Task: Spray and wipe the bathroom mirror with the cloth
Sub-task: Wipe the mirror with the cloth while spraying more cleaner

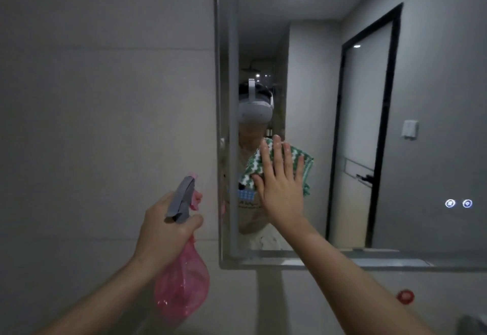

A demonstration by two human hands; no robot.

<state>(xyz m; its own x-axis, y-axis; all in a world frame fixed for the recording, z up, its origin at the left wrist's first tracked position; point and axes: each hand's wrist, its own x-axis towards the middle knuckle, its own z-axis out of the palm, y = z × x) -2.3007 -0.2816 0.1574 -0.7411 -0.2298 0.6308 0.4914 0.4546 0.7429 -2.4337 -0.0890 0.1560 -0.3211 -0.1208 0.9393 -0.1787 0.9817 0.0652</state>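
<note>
The bathroom mirror (369, 123) fills the right half of the view, framed in grey metal. My right hand (280, 184) lies flat with fingers spread, pressing a green and white patterned cloth (305, 163) against the glass near the mirror's left edge. My left hand (164, 229) grips a pink spray bottle (181, 287) by its neck. Its grey trigger head (181, 200) points up and to the right, toward the mirror's left frame, a short way from it.
A grey tiled wall (105, 123) takes up the left half. The mirror's lower frame (342, 261) runs just above my right forearm. Two small lit touch buttons (458, 203) glow at the mirror's right. A red round object (405, 296) sits low right.
</note>
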